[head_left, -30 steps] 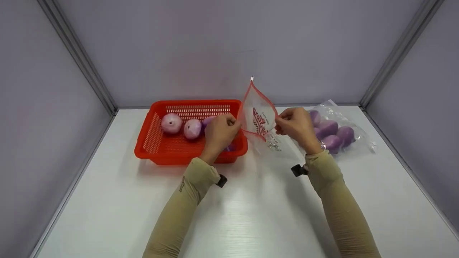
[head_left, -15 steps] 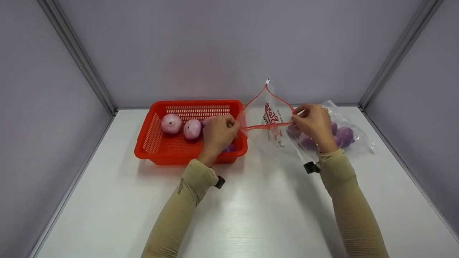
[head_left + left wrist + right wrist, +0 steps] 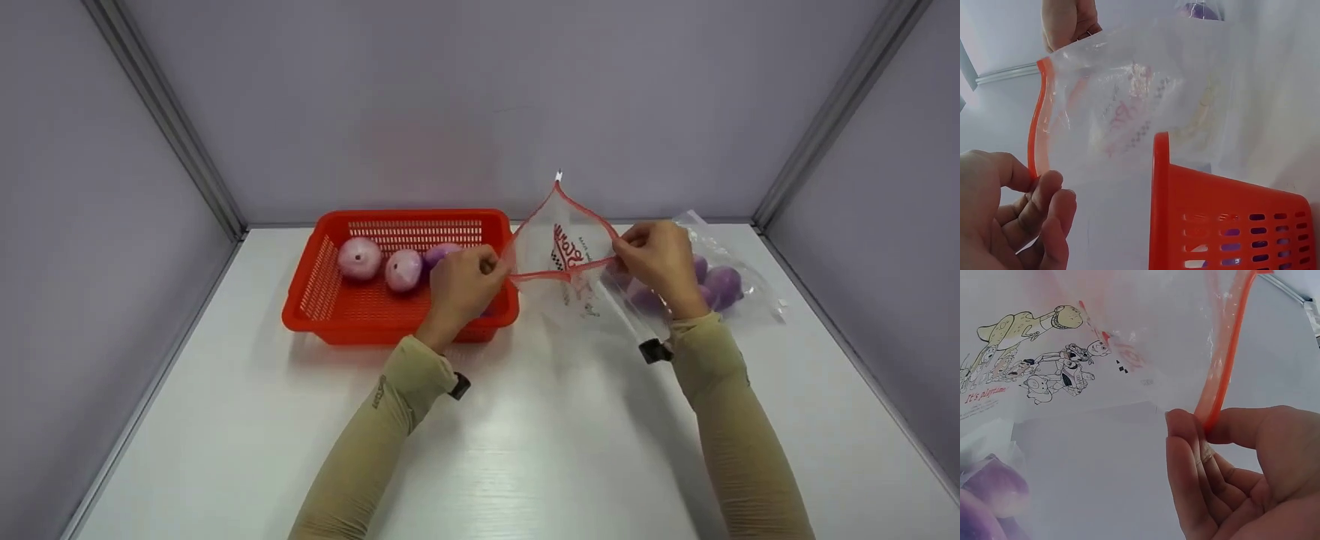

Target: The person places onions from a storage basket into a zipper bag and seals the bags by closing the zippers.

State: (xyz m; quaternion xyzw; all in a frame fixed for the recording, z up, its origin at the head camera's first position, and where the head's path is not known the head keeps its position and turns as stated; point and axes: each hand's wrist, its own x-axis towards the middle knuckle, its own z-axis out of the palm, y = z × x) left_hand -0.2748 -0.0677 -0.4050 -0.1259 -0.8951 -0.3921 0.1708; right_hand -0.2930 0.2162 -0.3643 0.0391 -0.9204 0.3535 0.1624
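Observation:
A clear zip bag (image 3: 536, 244) with a red-orange zip edge and printed lettering hangs between both hands, its mouth spread wide. The left hand (image 3: 465, 289) pinches the near-left part of the rim, above the right end of a red basket (image 3: 390, 330). On the other side of the mouth, the right hand (image 3: 660, 259) pinches the rim between thumb and fingers. In the right wrist view, cartoon figures (image 3: 1061, 363) show on the bag, which looks to hold nothing. A white slider (image 3: 559, 176) sits at the far corner of the zip.
Several purple-pink onion-like vegetables (image 3: 360, 259) lie in the basket, partly hidden by the left hand. Behind the right hand, a second clear bag (image 3: 757, 289) holds several purple vegetables (image 3: 721, 287). Grey walls (image 3: 480, 112) close in the white table (image 3: 480, 450).
The right hand has moved rightward, drawing the bag's mouth wider, then stayed nearly still. The left hand has barely moved. The far corner with the slider has shifted right.

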